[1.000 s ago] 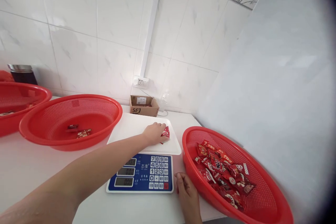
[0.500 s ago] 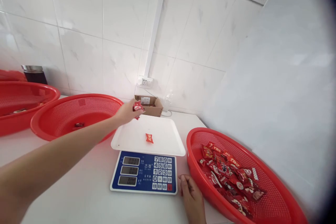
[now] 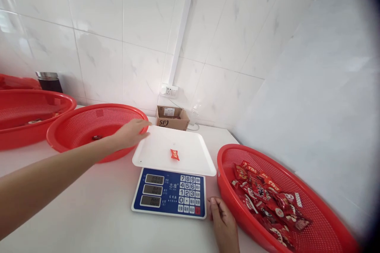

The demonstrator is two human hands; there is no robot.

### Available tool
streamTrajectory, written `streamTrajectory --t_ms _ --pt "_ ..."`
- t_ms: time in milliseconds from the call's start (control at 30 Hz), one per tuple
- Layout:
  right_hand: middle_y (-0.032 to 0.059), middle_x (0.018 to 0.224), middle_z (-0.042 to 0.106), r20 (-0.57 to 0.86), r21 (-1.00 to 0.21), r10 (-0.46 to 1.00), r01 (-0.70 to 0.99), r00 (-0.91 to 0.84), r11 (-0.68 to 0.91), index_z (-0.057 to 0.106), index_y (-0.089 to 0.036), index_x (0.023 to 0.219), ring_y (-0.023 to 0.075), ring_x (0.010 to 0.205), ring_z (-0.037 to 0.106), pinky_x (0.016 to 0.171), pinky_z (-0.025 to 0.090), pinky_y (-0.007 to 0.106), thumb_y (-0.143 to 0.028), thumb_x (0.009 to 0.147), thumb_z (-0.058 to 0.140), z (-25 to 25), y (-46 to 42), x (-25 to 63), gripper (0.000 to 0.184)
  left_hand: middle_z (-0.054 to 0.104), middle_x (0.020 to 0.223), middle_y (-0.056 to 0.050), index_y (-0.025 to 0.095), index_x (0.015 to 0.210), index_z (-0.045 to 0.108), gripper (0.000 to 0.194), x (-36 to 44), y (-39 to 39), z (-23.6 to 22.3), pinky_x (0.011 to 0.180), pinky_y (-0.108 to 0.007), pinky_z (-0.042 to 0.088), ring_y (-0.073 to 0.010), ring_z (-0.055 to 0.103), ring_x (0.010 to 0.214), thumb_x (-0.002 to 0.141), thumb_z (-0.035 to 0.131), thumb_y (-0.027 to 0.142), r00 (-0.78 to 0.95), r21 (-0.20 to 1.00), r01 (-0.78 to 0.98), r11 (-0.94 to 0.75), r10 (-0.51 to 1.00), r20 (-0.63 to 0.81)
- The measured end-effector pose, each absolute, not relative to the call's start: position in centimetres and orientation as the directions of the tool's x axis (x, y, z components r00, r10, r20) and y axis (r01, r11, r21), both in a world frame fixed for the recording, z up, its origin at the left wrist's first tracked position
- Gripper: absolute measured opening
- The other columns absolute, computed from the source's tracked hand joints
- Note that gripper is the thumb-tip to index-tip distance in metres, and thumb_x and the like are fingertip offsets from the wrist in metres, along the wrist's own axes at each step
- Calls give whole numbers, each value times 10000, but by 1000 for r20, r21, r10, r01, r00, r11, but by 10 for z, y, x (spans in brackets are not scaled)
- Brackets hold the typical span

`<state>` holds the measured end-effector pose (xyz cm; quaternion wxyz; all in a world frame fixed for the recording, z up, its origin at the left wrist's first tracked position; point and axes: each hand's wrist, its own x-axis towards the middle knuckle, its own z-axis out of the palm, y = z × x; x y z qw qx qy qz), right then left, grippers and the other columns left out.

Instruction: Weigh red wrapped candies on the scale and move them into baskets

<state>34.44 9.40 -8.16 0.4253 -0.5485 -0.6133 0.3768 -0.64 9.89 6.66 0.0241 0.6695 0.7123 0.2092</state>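
Note:
My left hand [image 3: 132, 132] reaches over the right rim of the middle red basket [image 3: 69, 120], at the left edge of the scale's white tray [image 3: 157, 158]. Its fingers are stretched out, thumb apart, and no packet shows in it. One small red wrapped candy [image 3: 175, 154] lies on the tray. Below the tray is the blue panel of the digital scale [image 3: 169, 193], with lit displays and number keys. My right hand [image 3: 224, 221] rests on the table between the scale and the right basket, fingers loosely curled, with nothing visible in them.
A large red basket [image 3: 323, 197] on the right holds many red candy packets [image 3: 267, 197]. The middle basket has a small dark packet [image 3: 96, 137] inside. Another red basket [image 3: 35, 142] and a dark jar [image 3: 50, 82] stand far left. A cardboard box [image 3: 172, 122] sits behind the scale.
My left hand has moved left from above the tray to the basket's rim, and the red packet it held is out of sight. The view has shifted slightly; my right hand stays.

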Motion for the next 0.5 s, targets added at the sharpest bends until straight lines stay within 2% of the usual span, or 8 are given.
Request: streamTrajectory --t_ms 67,133,233,300,367,500 --pt "-37 538 413 113 -929 993 350 -34 118 537 -189 654 136 519 410 501 354 238 -691 719 439 -83 94 345 515 555 1255 -32 267 1164 554 375 24 107 60 1001 -366 367 -217 450 1201 797 487 304 90 336 930 -147 979 181" --pt "-36 539 420 120 -928 992 350 -36 125 546 -189 669 137 520 416 500 357 237 -679 727 447 -84 94 345 502 527 1297 -28 280 1170 559 414 51 116 52 1029 -350 339 -200 421 1233 765 507 212 290 341 887 -310 951 111" --pt "-37 530 423 149 -925 988 349 -34 152 545 -192 657 135 511 419 492 358 234 -658 733 467 -84 94 345 478 582 1232 -24 274 1067 624 386 78 130 39 1027 -328 338 -185 462 1197 751 470 115 430 351 834 -426 900 69" --pt "-39 523 413 166 -921 986 351 -34 167 521 -195 626 133 505 415 487 355 232 -651 738 466 -84 94 345 473 639 1130 -7 280 999 646 365 84 135 36 976 -303 383 -173 532 1103 758 441 98 437 355 829 -433 896 72" --pt "-39 525 403 165 -918 985 360 -39 168 498 -199 607 133 509 415 490 354 232 -656 745 450 -85 95 345 480 646 1094 -20 274 1017 629 361 82 136 38 926 -308 413 -182 558 1045 773 418 113 399 351 844 -407 912 98" --pt "-38 532 406 143 -914 989 378 -44 149 499 -197 620 134 519 414 502 353 233 -671 738 438 -87 95 346 492 594 1120 -82 234 1084 563 333 53 120 55 892 -365 418 -232 522 1063 819 366 192 196 329 909 -258 958 209"
